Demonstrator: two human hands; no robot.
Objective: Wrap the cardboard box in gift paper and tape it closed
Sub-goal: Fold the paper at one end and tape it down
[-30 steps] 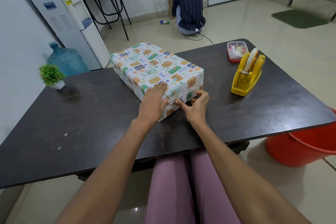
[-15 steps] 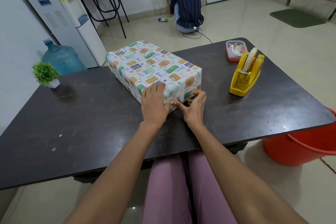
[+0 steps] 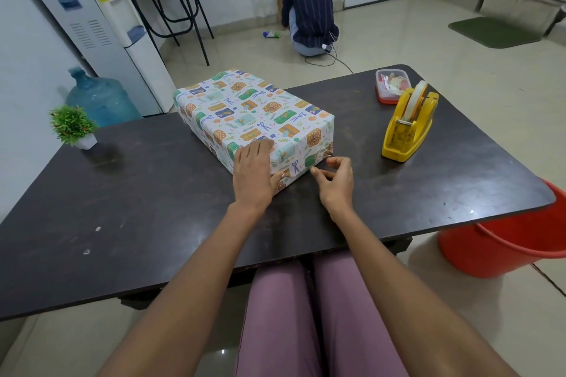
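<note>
The box [image 3: 254, 110], covered in white gift paper with coloured present prints, lies slantwise on the dark table [image 3: 153, 208]. My left hand [image 3: 252, 174] presses flat on the box's near end, fingers over the top edge and thumb on the folded end flap. My right hand [image 3: 335, 182] is just right of that end, low by the table. Its index fingertip and thumb tip touch the box's near right corner, the other fingers are loosely curled, and it holds nothing. A yellow tape dispenser [image 3: 409, 128] stands to the right of the box.
A small lidless container [image 3: 392, 86] with scraps sits behind the dispenser. A little potted plant [image 3: 73, 125] stands at the table's left edge. An orange bucket [image 3: 505, 248] is on the floor at the right. A person [image 3: 309, 12] crouches on the floor beyond the table.
My right hand has drawn back from the end flap to the box's right corner. My left hand stays pressed on the near end.
</note>
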